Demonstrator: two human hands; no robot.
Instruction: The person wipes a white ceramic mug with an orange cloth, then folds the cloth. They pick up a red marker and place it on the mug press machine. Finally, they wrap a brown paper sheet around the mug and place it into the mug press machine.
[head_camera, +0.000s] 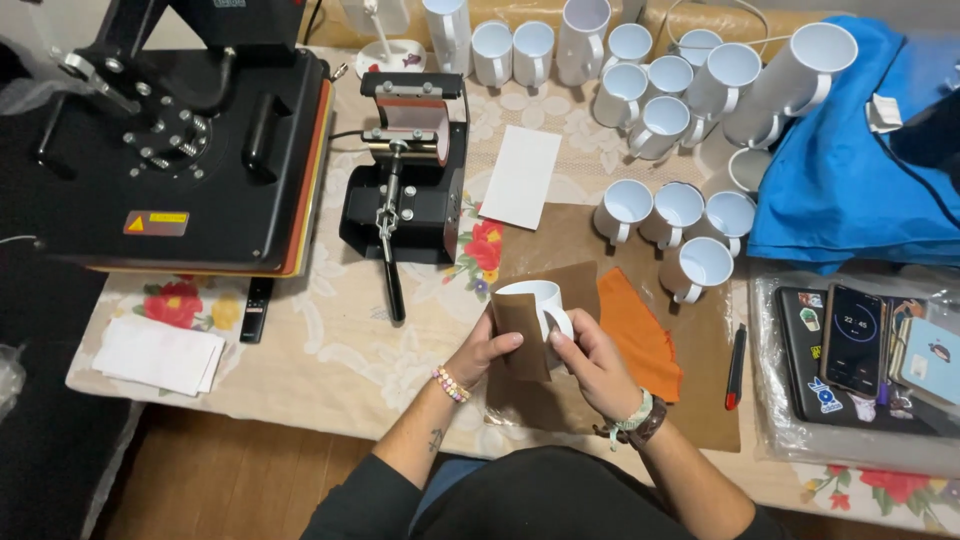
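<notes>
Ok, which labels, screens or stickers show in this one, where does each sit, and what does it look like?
Warning label: on the black flat press, far left; small rectangle, orange and yellow.
Phone: on the right, lying on the dark laptop; lit screen, black with a round dial.
Stickers: on the laptop lid beside the phone; small, mixed colours.
Light blue case: far right edge; small dark figure printed on it.

Warm, even indoor light falls from above — soft shadows beside the white mugs (680, 210), edges bowed by the wide lens, focus sharp.
</notes>
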